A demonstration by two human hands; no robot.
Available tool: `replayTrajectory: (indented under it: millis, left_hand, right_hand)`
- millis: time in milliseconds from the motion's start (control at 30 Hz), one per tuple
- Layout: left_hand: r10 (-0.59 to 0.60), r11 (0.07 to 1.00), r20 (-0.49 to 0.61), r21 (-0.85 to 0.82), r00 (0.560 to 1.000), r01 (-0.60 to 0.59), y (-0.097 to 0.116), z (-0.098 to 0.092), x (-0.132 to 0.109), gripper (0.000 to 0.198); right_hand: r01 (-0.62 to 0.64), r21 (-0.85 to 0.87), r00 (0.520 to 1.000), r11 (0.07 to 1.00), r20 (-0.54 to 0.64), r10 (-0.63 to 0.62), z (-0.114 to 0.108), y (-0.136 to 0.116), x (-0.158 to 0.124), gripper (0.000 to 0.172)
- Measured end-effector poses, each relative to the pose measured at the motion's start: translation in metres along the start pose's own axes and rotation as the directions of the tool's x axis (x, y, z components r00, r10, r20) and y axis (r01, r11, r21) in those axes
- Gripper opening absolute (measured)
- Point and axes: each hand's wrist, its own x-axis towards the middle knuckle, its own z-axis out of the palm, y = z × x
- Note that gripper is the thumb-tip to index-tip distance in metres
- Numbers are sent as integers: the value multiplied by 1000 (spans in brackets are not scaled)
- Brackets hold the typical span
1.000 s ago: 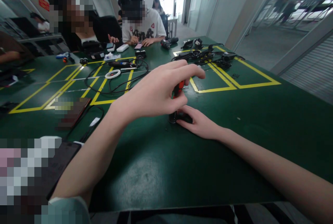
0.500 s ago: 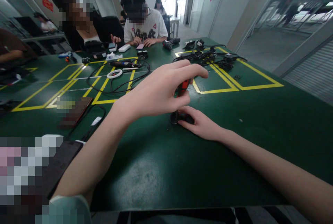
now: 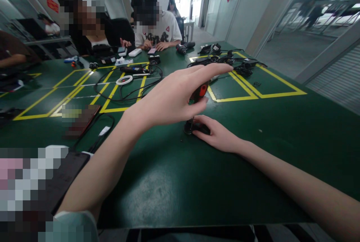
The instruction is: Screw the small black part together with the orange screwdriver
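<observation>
Nearest: pale green cloth sleeve (image 3: 74,227) on the left forearm, over a smooth dark-green tabletop (image 3: 208,193) with a dull glare patch. Left hand (image 3: 176,95) arched around an upright tool (image 3: 203,90): red-and-black handle, thin dark shaft pointing down. Thumb and forefinger stand apart with the handle between them; cannot tell if the other fingers clamp it. Right hand (image 3: 215,133) pinches a black part (image 3: 188,127), rounded at its left end, low at the table under the tool.

Further out: flat reddish-brown slab (image 3: 87,120) beside a thin black cable, smooth white ring (image 3: 124,80), yellow tape (image 3: 236,98) in straight-edged boxes, tangled black cables (image 3: 213,60), dark drill-shaped tool (image 3: 185,47). Beyond, a person in a printed white shirt (image 3: 171,28) sits at the far edge.

Versus half a second ago: left forefinger straighter, reaching further right, thumb gap wider. Right hand and black part about the same place.

Hard to see: handle's left side is behind the left hand; right fingertips and most of the black part covered; tip contact too dark to call. Lower-left corner pixelated; both forearms cut by the frame.
</observation>
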Motion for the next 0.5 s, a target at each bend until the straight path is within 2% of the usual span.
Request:
replayTrajectory:
  millis: [367,500]
  left_hand:
    - [16,1000,14,5,1000,-16,1,0,-2,47]
    - [0,998,22,59,1000,-2,-1,0,-1,30]
  right_hand:
    - [-13,0,1000,1000,0,13,1,1,-1,30]
    - [-13,-10,1000,1000,-11,13,1,1,-1,31]
